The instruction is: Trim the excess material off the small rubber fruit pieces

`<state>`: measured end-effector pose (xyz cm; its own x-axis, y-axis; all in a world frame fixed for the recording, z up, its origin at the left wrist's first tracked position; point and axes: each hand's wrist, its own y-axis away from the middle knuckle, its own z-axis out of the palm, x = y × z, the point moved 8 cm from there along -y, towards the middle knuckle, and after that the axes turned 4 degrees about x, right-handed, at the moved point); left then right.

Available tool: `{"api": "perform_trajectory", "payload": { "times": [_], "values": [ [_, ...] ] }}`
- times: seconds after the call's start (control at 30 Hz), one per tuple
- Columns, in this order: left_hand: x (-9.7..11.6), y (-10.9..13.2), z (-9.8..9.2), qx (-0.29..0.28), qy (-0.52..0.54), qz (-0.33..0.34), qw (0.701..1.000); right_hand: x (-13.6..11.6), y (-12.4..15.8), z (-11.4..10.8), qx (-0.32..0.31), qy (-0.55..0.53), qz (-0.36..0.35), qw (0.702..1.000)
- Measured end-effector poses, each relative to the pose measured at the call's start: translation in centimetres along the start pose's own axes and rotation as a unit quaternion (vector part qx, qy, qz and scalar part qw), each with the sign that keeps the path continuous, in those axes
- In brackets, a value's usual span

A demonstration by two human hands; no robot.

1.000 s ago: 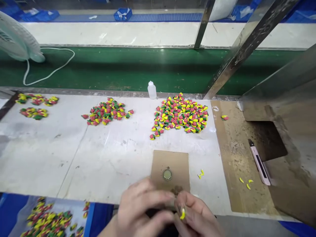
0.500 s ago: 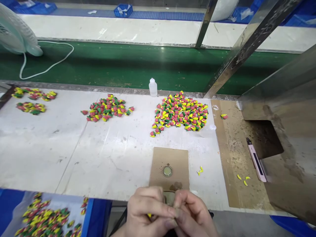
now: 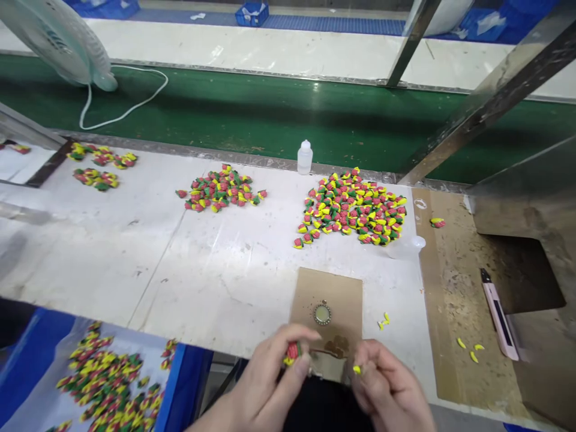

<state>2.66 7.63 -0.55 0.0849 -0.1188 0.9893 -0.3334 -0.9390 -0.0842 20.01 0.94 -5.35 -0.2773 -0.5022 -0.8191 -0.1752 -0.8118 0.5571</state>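
Both forearms rose from the bottom of the view, the hands held apart just off the near edge of the white worktable. Down-left of the hands sat a blue-edged tray of colourful pieces, and just beyond them lay a brown cardboard sheet bearing a round metal-rimmed disc. The left hand pinched a red, green and yellow strawberry-shaped piece at its fingertips; the right hand pinched a small yellow sliver.
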Motion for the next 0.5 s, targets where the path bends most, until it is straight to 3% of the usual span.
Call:
{"api": "perform_trajectory", "payload": {
  "times": [0.07, 0.1, 0.2, 0.3, 0.4, 0.5],
  "values": [
    [-1.0, 0.0, -2.0, 0.001, -0.071, -0.052, 0.996, -3.5, -1.4, -0.7, -0.022, 0.18, -0.164, 0.97],
    [-1.5, -0.1, -2.8, 0.001, -0.088, -0.066, 0.994, -5.1, -1.7, -0.3, -0.043, 0.274, -0.252, 0.927],
    [-1.9, -0.6, -5.0, 0.049, -0.12, -0.04, 0.991, -7.4, -1.9, 1.9, -0.098, 0.502, -0.43, 0.744],
    [-1.6, -1.0, -6.4, 0.116, -0.144, 0.005, 0.983, -7.1, -2.3, 4.1, -0.142, 0.638, -0.461, 0.6],
    [-2.8, -0.6, -7.4, 0.173, -0.078, -0.056, 0.98, -6.7, -2.5, 5.7, -0.175, 0.691, -0.463, 0.527],
    [-5.0, 0.5, -8.2, 0.223, 0.041, -0.152, 0.962, -7.0, -2.5, 6.4, -0.188, 0.701, -0.466, 0.507]
  ]
}}
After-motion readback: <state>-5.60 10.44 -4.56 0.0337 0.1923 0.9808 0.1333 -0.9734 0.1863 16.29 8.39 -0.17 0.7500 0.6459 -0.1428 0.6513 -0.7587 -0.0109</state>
